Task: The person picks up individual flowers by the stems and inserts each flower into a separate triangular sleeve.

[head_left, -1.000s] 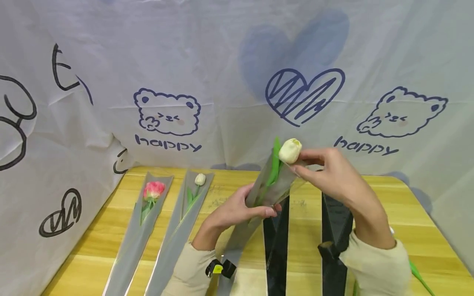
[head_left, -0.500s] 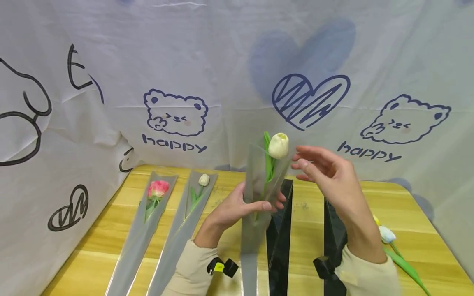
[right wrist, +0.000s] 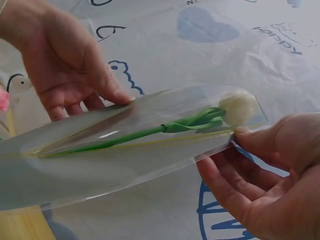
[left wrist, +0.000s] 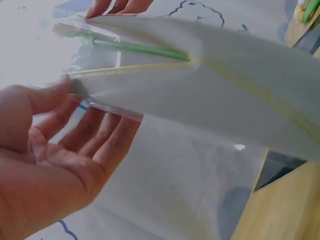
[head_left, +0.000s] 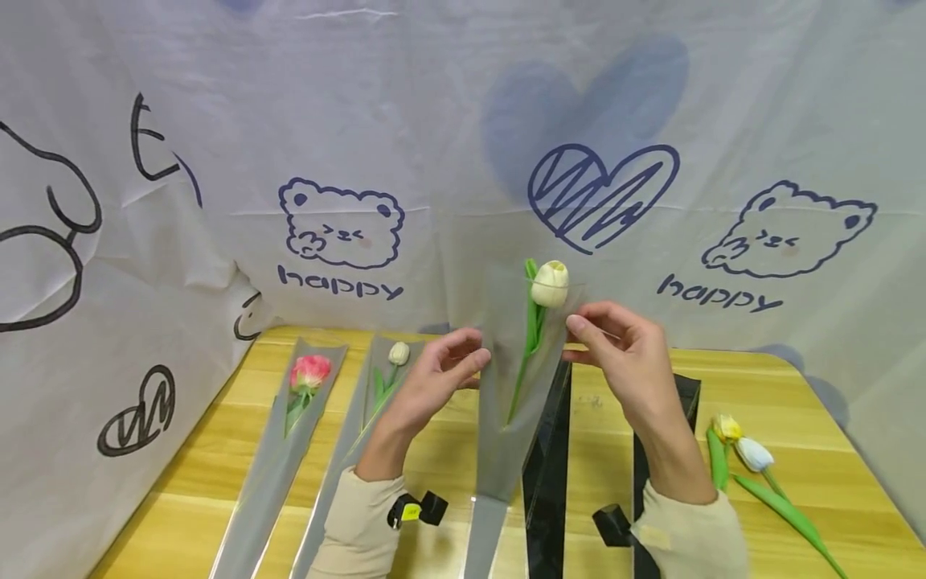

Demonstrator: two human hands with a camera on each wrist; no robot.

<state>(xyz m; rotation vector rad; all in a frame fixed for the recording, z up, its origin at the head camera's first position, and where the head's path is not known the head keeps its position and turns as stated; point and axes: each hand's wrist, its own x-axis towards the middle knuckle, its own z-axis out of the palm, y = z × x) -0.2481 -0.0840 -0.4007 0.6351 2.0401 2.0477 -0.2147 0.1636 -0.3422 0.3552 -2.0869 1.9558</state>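
A white tulip (head_left: 550,285) with green leaves stands in a translucent grey flower sleeve (head_left: 499,450), held upright above the table. Its bloom is at the sleeve's open top, and the stem ends partway down. My left hand (head_left: 428,383) pinches the sleeve's left edge between thumb and fingers. On the opposite edge, just below the bloom, my right hand (head_left: 631,359) pinches the film, as the right wrist view also shows with the tulip (right wrist: 239,107) inside. In the left wrist view the bloom is washed out by glare.
Two filled sleeves lie at left, one with a pink flower (head_left: 311,371), one with a small white tulip (head_left: 399,353). Black sleeves (head_left: 546,490) lie under and right of the hands. A yellow tulip (head_left: 727,428) and a pale blue tulip (head_left: 755,455) lie at right.
My right hand has let go of the tulip bloom and taken the sleeve's right edge. My left hand has shifted from around the sleeve to its left edge. The sleeve now stands straighter.
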